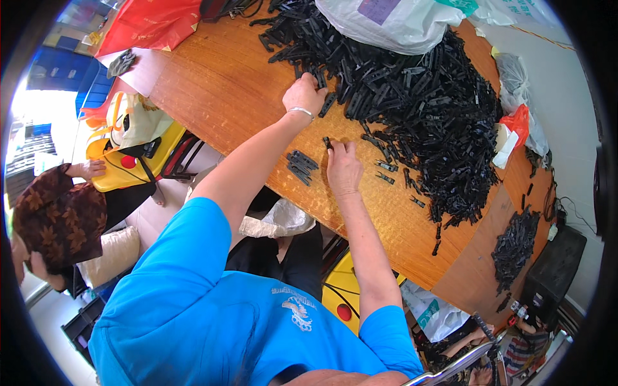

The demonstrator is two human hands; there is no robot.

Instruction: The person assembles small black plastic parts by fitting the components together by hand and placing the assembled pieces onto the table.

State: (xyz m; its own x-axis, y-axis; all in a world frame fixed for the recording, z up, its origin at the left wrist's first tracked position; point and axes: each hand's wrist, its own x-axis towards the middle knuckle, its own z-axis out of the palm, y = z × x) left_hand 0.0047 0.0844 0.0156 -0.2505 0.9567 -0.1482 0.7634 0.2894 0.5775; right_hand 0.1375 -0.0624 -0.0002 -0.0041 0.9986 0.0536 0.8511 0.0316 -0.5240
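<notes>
- Resting at the left fringe of the heap of black plastic clips (pixel 418 96), the left hand (pixel 304 96) has its fingers curled down; whether they grasp anything cannot be told, since the tips are lost among dark pieces.
- A loose dark clip (pixel 327 105) lies just beside that hand, on its right.
- The right hand (pixel 345 168) is nearer the body, over the wooden table (pixel 212 71); its thumb and forefinger seem pinched on a single small clip (pixel 327 142), which pokes out past the tips.
- Between the forearms, a small batch of clips (pixel 301 167) lies close together, apart from both hands and near the table's edge. A careless backward sweep of the left forearm could, I judge, push it to the floor.
- Several stray clips (pixel 385 179) lie between the right hand and the heap; a brush of the knuckles could scatter them or mix them with the batch.
- Pulling a piece from low in the heap might start a slide, since the parts look tangled and a white plastic bag (pixel 393 26) lies over the far side.
- The bracelet (pixel 302 110) on the left wrist could snag a clip and drag others along.
- So narrow a pinch on the right could slip if the part turned.
</notes>
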